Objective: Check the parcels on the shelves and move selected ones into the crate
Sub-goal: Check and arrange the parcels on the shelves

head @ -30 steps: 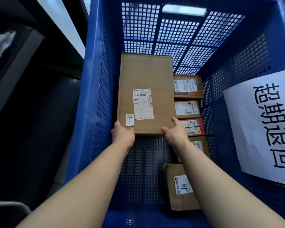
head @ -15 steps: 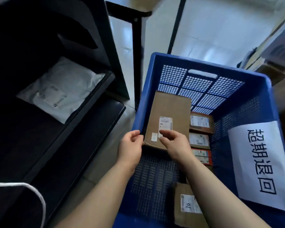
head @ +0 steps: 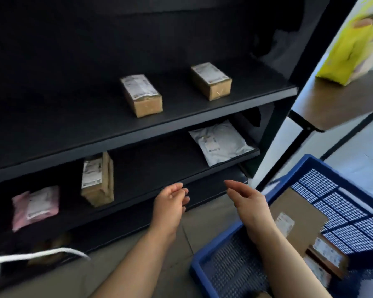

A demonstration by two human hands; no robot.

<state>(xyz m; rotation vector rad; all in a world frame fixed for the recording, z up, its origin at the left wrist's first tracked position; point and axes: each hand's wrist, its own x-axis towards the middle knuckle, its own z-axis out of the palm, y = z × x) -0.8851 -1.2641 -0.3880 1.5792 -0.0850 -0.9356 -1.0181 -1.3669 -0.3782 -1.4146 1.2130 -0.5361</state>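
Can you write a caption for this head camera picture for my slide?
Empty hands hover between dark shelves of parcels and a blue crate.

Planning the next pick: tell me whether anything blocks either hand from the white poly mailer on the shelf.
Nothing visible does. Both hands, left and right, are empty before the black shelf; the white poly mailer lies alone at its open front edge.
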